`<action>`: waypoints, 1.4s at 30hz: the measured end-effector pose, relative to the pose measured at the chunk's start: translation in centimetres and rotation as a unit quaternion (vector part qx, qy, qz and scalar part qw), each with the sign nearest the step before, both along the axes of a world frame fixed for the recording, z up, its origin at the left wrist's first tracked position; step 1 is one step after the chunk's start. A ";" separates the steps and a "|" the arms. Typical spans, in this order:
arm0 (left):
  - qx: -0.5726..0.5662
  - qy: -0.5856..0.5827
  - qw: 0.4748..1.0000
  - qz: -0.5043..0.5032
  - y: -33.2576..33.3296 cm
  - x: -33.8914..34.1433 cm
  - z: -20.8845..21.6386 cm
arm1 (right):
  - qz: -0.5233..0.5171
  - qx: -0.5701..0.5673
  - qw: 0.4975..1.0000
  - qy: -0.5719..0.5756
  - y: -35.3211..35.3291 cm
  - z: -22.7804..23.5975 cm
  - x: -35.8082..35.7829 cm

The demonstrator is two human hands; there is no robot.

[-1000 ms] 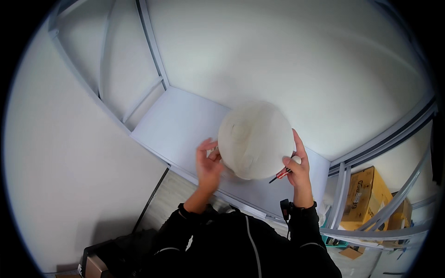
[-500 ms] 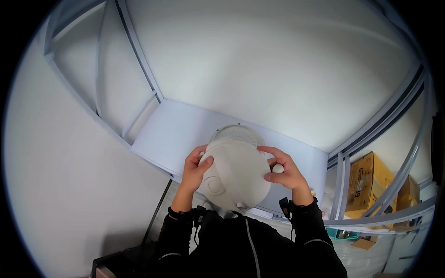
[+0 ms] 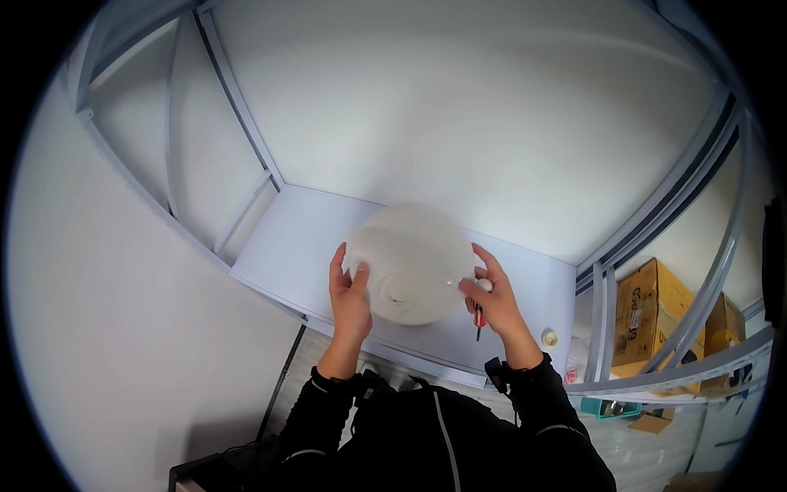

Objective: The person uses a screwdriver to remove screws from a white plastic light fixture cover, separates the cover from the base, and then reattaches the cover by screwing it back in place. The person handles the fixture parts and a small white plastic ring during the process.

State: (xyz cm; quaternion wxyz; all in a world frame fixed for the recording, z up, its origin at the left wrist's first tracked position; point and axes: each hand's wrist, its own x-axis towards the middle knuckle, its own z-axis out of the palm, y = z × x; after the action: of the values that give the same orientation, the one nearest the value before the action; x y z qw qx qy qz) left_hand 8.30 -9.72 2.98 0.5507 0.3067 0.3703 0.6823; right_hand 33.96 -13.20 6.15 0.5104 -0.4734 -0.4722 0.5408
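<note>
A large round white disc (image 3: 422,264), smooth with a small circular recess near its lower left, is held over the table between my hands. My left hand (image 3: 351,303) grips its left edge, thumb on top and fingers at the rim. At the right edge is my right hand (image 3: 495,299), its thumb tip at the rim. The same hand also holds a screwdriver (image 3: 479,314) with a red and black handle, its shaft pointing down toward me. A white rounded end shows between the fingers. Whatever lies under the disc is hidden.
The pale table (image 3: 303,225) has a raised rim and a wall behind it. A small round yellowish item (image 3: 549,337) lies near its right end. Frame posts stand at both sides. Beyond the right frame are cardboard boxes (image 3: 648,316) and a teal tray (image 3: 608,407).
Both hands have moved the disc away from me and turned it, covering the round grid-patterned part seen behind it before. The screwdriver's handle and shaft have come into sight.
</note>
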 end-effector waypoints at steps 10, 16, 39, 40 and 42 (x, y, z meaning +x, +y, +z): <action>-0.050 0.291 0.952 -0.079 -1.7 -0.6 1.1 | -0.073 -0.009 0.997 -0.003 4.4 -2.5 1.6; 0.000 0.405 0.913 -0.053 -1.2 -1.4 -0.3 | -0.100 -0.017 0.993 -0.068 5.3 -4.0 1.2; -0.023 0.543 0.839 0.029 -0.9 -2.0 -2.0 | -0.101 0.079 0.971 -0.201 7.7 -6.7 1.3; -0.012 0.561 0.826 0.050 -0.7 -2.2 -2.9 | -0.097 0.088 0.970 -0.204 7.8 -6.7 1.3; 0.020 0.567 0.821 0.069 -0.3 -2.4 -4.4 | -0.088 0.088 0.972 -0.198 7.8 -6.4 1.3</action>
State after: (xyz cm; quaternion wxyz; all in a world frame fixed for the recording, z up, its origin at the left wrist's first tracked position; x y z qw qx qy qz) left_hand 5.87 -10.02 -1.44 0.1892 0.6240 0.6235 0.4314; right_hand 35.24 -5.44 -0.25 0.4920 -0.5642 -0.5660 0.3453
